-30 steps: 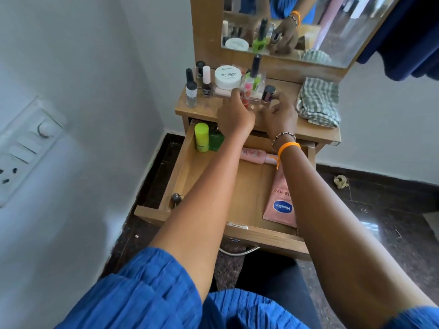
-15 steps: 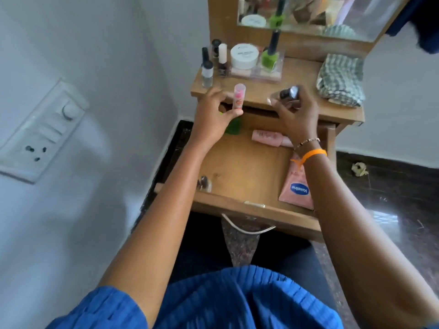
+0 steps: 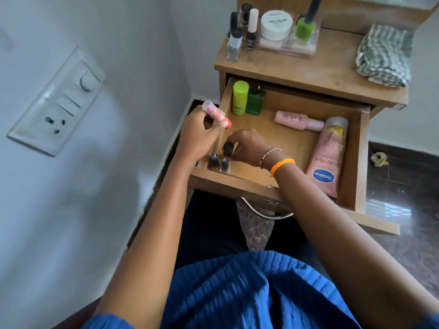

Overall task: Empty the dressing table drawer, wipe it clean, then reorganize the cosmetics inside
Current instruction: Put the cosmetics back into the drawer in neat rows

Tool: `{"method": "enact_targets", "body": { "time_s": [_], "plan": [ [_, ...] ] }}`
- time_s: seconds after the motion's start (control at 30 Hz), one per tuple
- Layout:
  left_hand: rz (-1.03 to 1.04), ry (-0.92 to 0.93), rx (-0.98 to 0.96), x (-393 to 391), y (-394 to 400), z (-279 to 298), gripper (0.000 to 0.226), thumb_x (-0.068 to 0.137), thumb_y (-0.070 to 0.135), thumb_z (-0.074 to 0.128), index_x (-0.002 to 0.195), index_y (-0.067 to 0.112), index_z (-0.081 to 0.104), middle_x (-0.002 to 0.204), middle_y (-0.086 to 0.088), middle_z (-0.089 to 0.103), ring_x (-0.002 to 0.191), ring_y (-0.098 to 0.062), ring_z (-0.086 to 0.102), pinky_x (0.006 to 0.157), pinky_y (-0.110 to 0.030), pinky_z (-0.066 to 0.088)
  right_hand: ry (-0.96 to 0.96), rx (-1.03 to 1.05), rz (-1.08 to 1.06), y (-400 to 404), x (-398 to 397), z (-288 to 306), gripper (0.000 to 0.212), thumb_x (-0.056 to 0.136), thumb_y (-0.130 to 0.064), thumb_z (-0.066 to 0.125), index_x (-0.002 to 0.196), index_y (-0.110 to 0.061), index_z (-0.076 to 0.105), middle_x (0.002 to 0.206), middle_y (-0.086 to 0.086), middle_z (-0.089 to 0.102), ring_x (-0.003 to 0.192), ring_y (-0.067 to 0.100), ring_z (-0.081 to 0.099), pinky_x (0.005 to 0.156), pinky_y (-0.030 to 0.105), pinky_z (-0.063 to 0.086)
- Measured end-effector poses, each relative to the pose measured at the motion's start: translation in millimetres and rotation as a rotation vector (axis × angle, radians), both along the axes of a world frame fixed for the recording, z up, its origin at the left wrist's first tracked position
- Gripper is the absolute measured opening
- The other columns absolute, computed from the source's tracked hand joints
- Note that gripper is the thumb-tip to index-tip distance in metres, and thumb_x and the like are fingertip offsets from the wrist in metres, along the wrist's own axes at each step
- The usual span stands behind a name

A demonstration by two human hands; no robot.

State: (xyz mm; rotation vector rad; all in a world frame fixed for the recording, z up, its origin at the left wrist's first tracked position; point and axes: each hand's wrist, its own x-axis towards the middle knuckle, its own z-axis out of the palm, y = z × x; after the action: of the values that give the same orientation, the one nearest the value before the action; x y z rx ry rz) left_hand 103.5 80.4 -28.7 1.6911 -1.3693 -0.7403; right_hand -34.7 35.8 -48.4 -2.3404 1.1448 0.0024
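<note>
- Half a second back I saw both hands up at the tabletop edge; now they are down in the drawer [image 3: 351, 148], at its near-left corner.
- My left hand [image 3: 199, 136] is closed around a clear pink tube [image 3: 216, 114], tilted and raised over the drawer's left wall, which it earlier held upright by the tabletop.
- My right hand [image 3: 247, 147] pinches the black cap of a dark bottle [image 3: 227, 149] just beside two small dark bottles [image 3: 219, 162] standing in that corner.
- The drawer is pulled well out; its middle floor is bare wood, and the wall stands close on the left.
- Inside it: a lime-green stick [image 3: 240, 97] and green bottle [image 3: 255, 100] upright at the back left, a pink bottle [image 3: 297, 120] lying along the back, a Vaseline tube [image 3: 329, 160] lying along the right side.
- On the tabletop [image 3: 308, 72]: nail polishes [image 3: 237, 36], a white jar [image 3: 276, 24], a clear tray [image 3: 291, 45] and a checked cloth [image 3: 384, 55].
</note>
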Motion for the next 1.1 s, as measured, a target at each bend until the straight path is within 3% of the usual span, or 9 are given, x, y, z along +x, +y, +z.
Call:
{"method": "enact_targets", "body": {
  "time_s": [0.27, 0.33, 0.43, 0.53, 0.67, 0.73, 0.83, 0.97, 1.1],
  "plan": [
    [-0.088, -0.083, 0.043, -1, -2, -8, 0.007, 0.094, 0.013, 0.050, 0.097, 0.016, 0.055, 0.093, 0.004, 0.060, 0.072, -0.001, 0.055, 0.071, -0.011, 0.039, -0.161, 0.038, -0.166, -6, -12, -15, 0.034, 0.078, 0.009, 0.051, 0.102, -0.007, 0.068, 0.100, 0.011, 0.068, 0.093, 0.027, 0.062, 0.081, 0.027, 0.046],
    [-0.105, -0.116, 0.037, -1, -4, -10, 0.010, 0.091, 0.009, 0.052, 0.098, 0.011, 0.059, 0.091, 0.010, 0.059, 0.075, 0.004, 0.055, 0.073, -0.010, 0.038, -0.302, -0.030, -0.282, -9, -14, -14, 0.032, 0.077, 0.007, 0.051, 0.101, -0.009, 0.065, 0.097, 0.010, 0.066, 0.084, 0.025, 0.061, 0.077, 0.030, 0.050],
    [-0.105, -0.137, 0.012, -2, -5, -10, 0.009, 0.087, 0.011, 0.062, 0.096, 0.012, 0.061, 0.091, 0.011, 0.063, 0.082, 0.006, 0.057, 0.075, -0.009, 0.041, -0.470, -0.015, -0.278, -6, -12, -8, 0.032, 0.077, 0.005, 0.059, 0.106, -0.008, 0.061, 0.097, 0.002, 0.063, 0.080, 0.015, 0.061, 0.065, 0.011, 0.046],
    [-0.107, -0.134, -0.035, 0, -4, -9, 0.015, 0.081, 0.014, 0.071, 0.091, 0.018, 0.061, 0.089, 0.007, 0.066, 0.083, -0.003, 0.063, 0.078, -0.017, 0.048, -0.513, 0.047, -0.256, -2, -9, -4, 0.034, 0.073, -0.004, 0.073, 0.104, -0.006, 0.060, 0.091, -0.004, 0.061, 0.079, 0.015, 0.063, 0.063, 0.009, 0.047],
    [-0.153, -0.084, -0.058, 0, -2, -9, 0.016, 0.078, 0.015, 0.074, 0.091, 0.015, 0.066, 0.098, 0.006, 0.068, 0.096, -0.008, 0.063, 0.092, -0.033, 0.051, -0.575, 0.029, -0.302, -3, -9, -4, 0.026, 0.072, -0.013, 0.077, 0.092, -0.004, 0.064, 0.086, 0.004, 0.068, 0.074, 0.011, 0.060, 0.065, 0.010, 0.046],
    [-0.130, -0.123, -0.047, -2, -2, -8, 0.025, 0.078, 0.020, 0.074, 0.101, 0.016, 0.065, 0.104, 0.003, 0.065, 0.092, -0.005, 0.060, 0.087, -0.021, 0.049, -0.558, 0.029, -0.332, -3, -11, -4, 0.024, 0.073, -0.016, 0.077, 0.090, -0.004, 0.065, 0.083, 0.004, 0.067, 0.072, 0.010, 0.058, 0.062, 0.008, 0.043],
    [-0.112, -0.184, -0.009, -3, -3, -6, 0.039, 0.077, 0.025, 0.075, 0.113, 0.016, 0.063, 0.094, 0.007, 0.057, 0.069, 0.005, 0.048, 0.065, -0.004, 0.039, -0.462, -0.032, -0.387, -7, -16, -6, 0.020, 0.075, -0.020, 0.075, 0.087, -0.006, 0.067, 0.073, -0.005, 0.056, 0.071, 0.012, 0.050, 0.056, 0.014, 0.036],
    [-0.204, -0.220, 0.149, -3, -6, -4, 0.037, 0.075, 0.028, 0.077, 0.109, 0.018, 0.068, 0.078, 0.012, 0.045, 0.065, 0.004, 0.043, 0.060, -0.012, 0.031, -0.390, -0.016, -0.414, -12, -21, -7, 0.015, 0.076, -0.016, 0.073, 0.088, -0.007, 0.070, 0.071, -0.005, 0.054, 0.071, 0.012, 0.050, 0.057, 0.012, 0.035],
    [-0.271, -0.286, 0.193, -3, -7, -2, 0.037, 0.067, 0.032, 0.082, 0.101, 0.023, 0.071, 0.077, 0.011, 0.037, 0.068, -0.003, 0.038, 0.058, -0.015, 0.029, -0.256, -0.042, -0.404, -13, -21, -13, 0.016, 0.081, -0.022, 0.064, 0.079, -0.006, 0.066, 0.081, 0.014, 0.068, 0.075, 0.027, 0.060, 0.068, 0.031, 0.047]
  ]
}}
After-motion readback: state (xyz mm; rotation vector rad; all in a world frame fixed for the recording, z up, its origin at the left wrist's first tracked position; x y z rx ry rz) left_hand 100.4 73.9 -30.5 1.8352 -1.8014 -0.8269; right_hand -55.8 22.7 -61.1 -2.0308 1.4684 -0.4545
